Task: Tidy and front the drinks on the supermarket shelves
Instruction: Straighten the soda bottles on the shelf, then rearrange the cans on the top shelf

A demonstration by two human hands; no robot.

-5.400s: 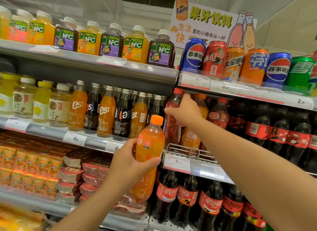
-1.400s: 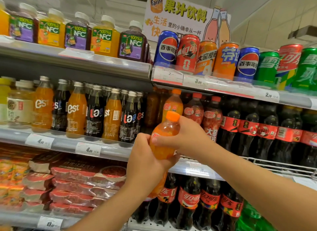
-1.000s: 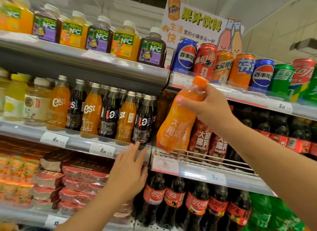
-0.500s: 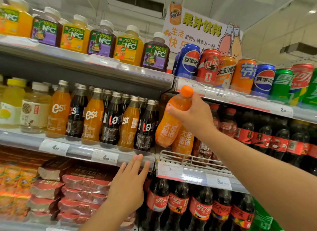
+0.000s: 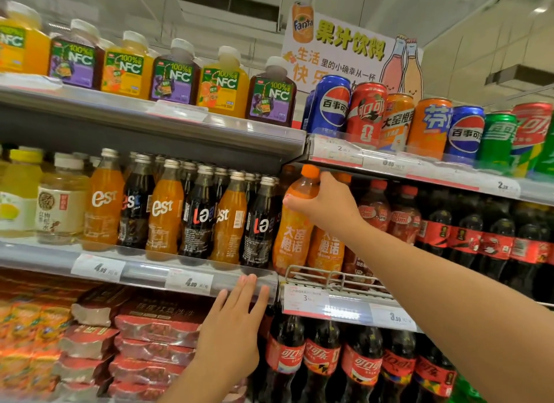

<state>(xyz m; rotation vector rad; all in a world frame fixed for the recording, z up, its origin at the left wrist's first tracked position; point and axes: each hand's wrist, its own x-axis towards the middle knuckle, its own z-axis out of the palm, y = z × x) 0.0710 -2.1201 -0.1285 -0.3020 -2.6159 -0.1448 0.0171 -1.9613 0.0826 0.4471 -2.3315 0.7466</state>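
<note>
Two hands at the drinks shelves.
Lower centre, the left hand [image 5: 232,327] lies flat, fingers straight, on the shelf edge [image 5: 192,278]; centre frame, the right hand [image 5: 325,206] grips the orange bottle [image 5: 295,222] standing at the wire rail [image 5: 326,278].

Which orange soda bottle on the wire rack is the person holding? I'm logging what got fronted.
The leftmost orange bottle, beside the est bottles. The right hand grips its neck under the orange cap; the orange bottle to its right stands untouched.
</note>
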